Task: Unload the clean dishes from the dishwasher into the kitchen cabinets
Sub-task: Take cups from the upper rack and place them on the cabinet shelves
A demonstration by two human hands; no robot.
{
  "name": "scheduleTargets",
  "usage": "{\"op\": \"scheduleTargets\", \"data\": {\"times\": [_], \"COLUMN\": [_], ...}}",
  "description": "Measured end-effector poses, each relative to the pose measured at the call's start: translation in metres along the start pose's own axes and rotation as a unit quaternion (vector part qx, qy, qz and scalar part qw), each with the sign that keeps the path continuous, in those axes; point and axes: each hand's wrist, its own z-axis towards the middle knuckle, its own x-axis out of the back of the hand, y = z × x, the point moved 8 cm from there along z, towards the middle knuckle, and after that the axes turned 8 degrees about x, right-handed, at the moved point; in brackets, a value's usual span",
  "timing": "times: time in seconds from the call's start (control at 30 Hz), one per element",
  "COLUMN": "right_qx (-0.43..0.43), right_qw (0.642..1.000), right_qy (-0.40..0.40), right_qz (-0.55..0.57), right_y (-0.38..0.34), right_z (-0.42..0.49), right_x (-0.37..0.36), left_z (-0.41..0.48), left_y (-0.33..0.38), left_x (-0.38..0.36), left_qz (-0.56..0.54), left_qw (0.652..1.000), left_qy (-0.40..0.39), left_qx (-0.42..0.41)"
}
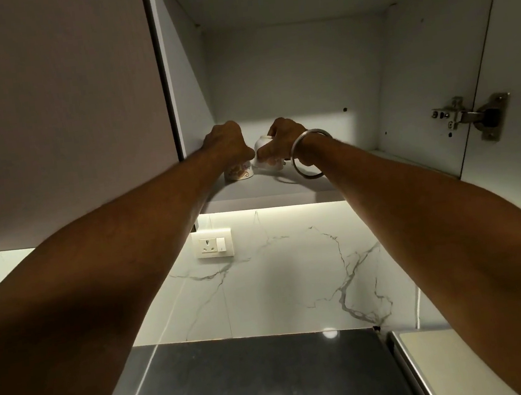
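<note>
Open wall cabinet (286, 64) with a bare shelf (268, 190): 2 patterned cups sit close together. Left hand (227, 142) grips the left cup (238, 172) from above; right hand (285, 139) clasps the right cup (265, 151).

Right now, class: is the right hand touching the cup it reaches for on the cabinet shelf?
Touching. The head view shows the right hand wrapped over the tilted white cup, fingers overlapping its side.

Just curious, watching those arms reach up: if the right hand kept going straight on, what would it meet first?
Probably the cabinet's back wall. The right hand, gripping a cup, points deeper over the shelf, and nothing shows beyond it, though depth is unclear.
</note>
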Motion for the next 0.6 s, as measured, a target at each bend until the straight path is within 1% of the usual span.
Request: {"op": "scheduleTargets", "data": {"times": [0.17, 0.37, 0.47, 0.6], "right_qx": [0.013, 0.018, -0.013, -0.056], "right_qw": [1.000, 0.990, 0.983, 0.969], "right_qy": [0.016, 0.055, 0.084, 0.098], "right_qz": [0.011, 0.126, 0.164, 0.219], "right_y": [-0.001, -0.002, -0.001, 0.002], "right_z": [-0.001, -0.005, -0.009, -0.014], "right_x": [0.007, 0.014, 0.020, 0.020], "left_z": [0.000, -0.004, -0.008, -0.015], "left_y": [0.000, 0.001, 0.000, -0.006], "left_x": [0.003, 0.008, 0.012, 0.011], "left_qz": [0.003, 0.003, -0.009, -0.064], "left_qw": [1.000, 0.999, 0.997, 0.993], "left_qy": [0.011, 0.043, 0.070, 0.089], "left_qx": [-0.001, -0.001, 0.020, 0.046]}}
